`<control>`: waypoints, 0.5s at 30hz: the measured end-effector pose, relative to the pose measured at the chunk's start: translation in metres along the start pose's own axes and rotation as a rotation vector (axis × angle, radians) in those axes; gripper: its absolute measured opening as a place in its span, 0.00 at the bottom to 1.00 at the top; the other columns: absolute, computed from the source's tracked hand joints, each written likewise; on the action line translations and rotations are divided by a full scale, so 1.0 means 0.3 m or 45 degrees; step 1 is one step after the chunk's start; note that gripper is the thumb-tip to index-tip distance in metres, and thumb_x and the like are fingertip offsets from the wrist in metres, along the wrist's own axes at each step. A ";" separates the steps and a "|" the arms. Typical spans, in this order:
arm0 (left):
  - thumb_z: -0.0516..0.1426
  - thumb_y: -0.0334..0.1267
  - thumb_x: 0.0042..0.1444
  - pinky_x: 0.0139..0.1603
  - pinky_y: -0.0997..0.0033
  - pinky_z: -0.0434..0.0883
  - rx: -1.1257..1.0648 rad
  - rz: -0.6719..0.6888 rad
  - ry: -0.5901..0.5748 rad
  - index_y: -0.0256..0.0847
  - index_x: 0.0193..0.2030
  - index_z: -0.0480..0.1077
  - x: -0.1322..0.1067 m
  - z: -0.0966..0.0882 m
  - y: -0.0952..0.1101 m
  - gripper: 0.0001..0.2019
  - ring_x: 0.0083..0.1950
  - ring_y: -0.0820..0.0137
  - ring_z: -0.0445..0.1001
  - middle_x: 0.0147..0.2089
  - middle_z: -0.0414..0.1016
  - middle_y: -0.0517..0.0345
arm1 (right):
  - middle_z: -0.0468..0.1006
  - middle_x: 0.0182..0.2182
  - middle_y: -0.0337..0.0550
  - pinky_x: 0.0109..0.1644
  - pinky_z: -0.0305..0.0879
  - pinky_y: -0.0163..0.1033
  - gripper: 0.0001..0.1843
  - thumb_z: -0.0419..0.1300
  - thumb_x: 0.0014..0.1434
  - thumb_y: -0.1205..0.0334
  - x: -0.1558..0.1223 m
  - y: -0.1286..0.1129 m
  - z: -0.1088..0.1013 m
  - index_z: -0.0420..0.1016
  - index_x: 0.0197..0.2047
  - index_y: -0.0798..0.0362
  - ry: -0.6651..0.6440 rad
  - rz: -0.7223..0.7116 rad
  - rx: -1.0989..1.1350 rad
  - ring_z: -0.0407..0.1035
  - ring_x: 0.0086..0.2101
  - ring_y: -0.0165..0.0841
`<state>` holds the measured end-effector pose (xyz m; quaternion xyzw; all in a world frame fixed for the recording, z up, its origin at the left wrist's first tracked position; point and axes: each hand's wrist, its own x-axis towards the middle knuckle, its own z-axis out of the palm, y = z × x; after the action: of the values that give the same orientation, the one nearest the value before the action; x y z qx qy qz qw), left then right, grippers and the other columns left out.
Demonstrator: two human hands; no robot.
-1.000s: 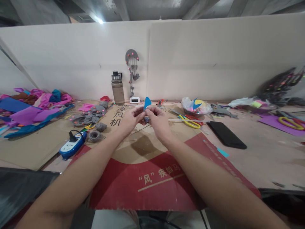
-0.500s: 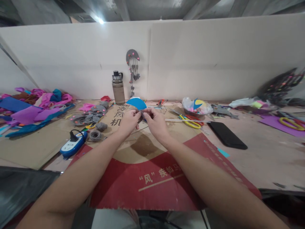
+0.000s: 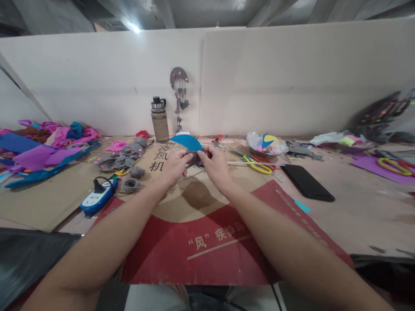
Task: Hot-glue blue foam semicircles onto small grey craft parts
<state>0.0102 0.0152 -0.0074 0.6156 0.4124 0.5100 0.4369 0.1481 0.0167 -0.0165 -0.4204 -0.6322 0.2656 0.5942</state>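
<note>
A small dark grey felt piece (image 3: 193, 161) hangs between my two hands above the cardboard sheet (image 3: 181, 211). My left hand (image 3: 177, 166) is closed on its left side. On the other side, the thumb and forefinger of my right hand (image 3: 214, 163) pinch its upper edge. Just beyond the fingertips a blue curved felt piece (image 3: 186, 141) shows, its right tip close to my right thumb. I cannot tell whether it is held with the grey one or lies behind it. My fingers cover part of the grey piece.
Grey felt pieces (image 3: 121, 156), grey yarn (image 3: 130, 185) and a blue power strip (image 3: 99, 198) lie left. A bottle (image 3: 160, 121) stands behind, near a hanging grey moon ornament (image 3: 179, 77). Right are yellow-handled scissors (image 3: 260, 166), a black phone (image 3: 306, 182) and a bag-lined bowl (image 3: 267, 147).
My fingers have shifted slightly, with the right hand moving a little to the right. More of the blue piece's right tip and of the grey felt now shows. The view has swung slightly.
</note>
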 end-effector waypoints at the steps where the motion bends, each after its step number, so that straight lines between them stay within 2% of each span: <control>1: 0.58 0.38 0.53 0.13 0.79 0.55 0.020 -0.002 -0.015 0.39 0.24 0.67 -0.001 0.000 0.004 0.09 0.15 0.80 0.57 0.19 0.59 0.65 | 0.64 0.21 0.34 0.32 0.54 0.37 0.07 0.55 0.55 0.59 0.001 0.000 -0.002 0.70 0.29 0.51 -0.006 0.000 0.006 0.57 0.24 0.29; 6: 0.61 0.36 0.50 0.13 0.79 0.50 0.171 -0.034 -0.019 0.40 0.24 0.70 -0.001 -0.007 0.016 0.08 0.13 0.81 0.55 0.18 0.62 0.65 | 0.63 0.19 0.34 0.29 0.52 0.37 0.08 0.56 0.54 0.59 0.007 -0.001 -0.012 0.68 0.26 0.51 0.023 0.033 -0.022 0.55 0.22 0.29; 10: 0.64 0.34 0.47 0.13 0.81 0.50 0.013 -0.034 0.039 0.39 0.28 0.73 0.010 -0.012 0.008 0.04 0.16 0.80 0.59 0.22 0.69 0.62 | 0.63 0.19 0.34 0.29 0.51 0.37 0.09 0.57 0.53 0.59 0.010 -0.004 -0.020 0.67 0.24 0.51 0.037 0.068 -0.032 0.54 0.22 0.28; 12: 0.65 0.36 0.47 0.13 0.82 0.52 -0.090 -0.043 0.022 0.39 0.27 0.73 0.016 -0.013 0.004 0.05 0.19 0.78 0.63 0.23 0.70 0.60 | 0.63 0.19 0.34 0.29 0.51 0.37 0.09 0.57 0.53 0.59 0.011 -0.003 -0.020 0.67 0.23 0.51 0.030 0.087 -0.024 0.54 0.22 0.28; 15: 0.65 0.38 0.47 0.17 0.82 0.63 -0.176 -0.072 -0.006 0.38 0.26 0.71 0.017 -0.011 0.004 0.08 0.22 0.78 0.66 0.23 0.68 0.60 | 0.64 0.19 0.34 0.28 0.51 0.36 0.09 0.57 0.52 0.57 0.012 0.004 -0.014 0.68 0.24 0.51 0.002 0.111 0.012 0.54 0.22 0.28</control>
<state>0.0076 0.0202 -0.0047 0.5733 0.3926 0.5232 0.4934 0.1528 0.0197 -0.0148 -0.4449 -0.6115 0.2938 0.5846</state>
